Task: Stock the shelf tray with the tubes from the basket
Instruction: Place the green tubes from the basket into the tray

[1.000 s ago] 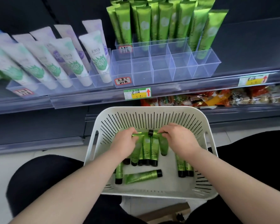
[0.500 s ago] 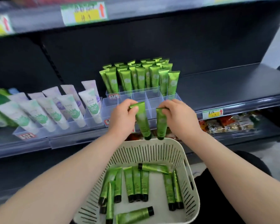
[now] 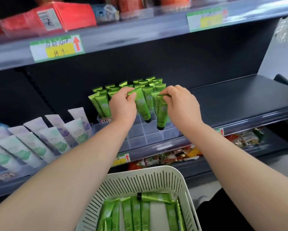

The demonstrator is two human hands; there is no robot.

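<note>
The left hand [image 3: 122, 104] and right hand [image 3: 181, 104] each pinch 1 tube's crimped top in curled fingers [image 3: 131, 97], left tube [image 3: 142, 105] and right tube [image 3: 161, 112] hanging cap-down, near upright, over the tray's [image 3: 140, 135] empty cells, the right cap lower.

Retail shop, stocked shelving aisle.
Dark metal shelves [image 3: 231, 97] carry handwritten price labels [image 3: 56, 48] on the edge rails. Identical green tubes [image 3: 101, 104] stand in rows in a clear divider tray [image 3: 145, 132], white tubes [image 3: 40, 140] alongside, snack packets [image 3: 173, 155] below, red boxes [image 3: 56, 15] above.
</note>
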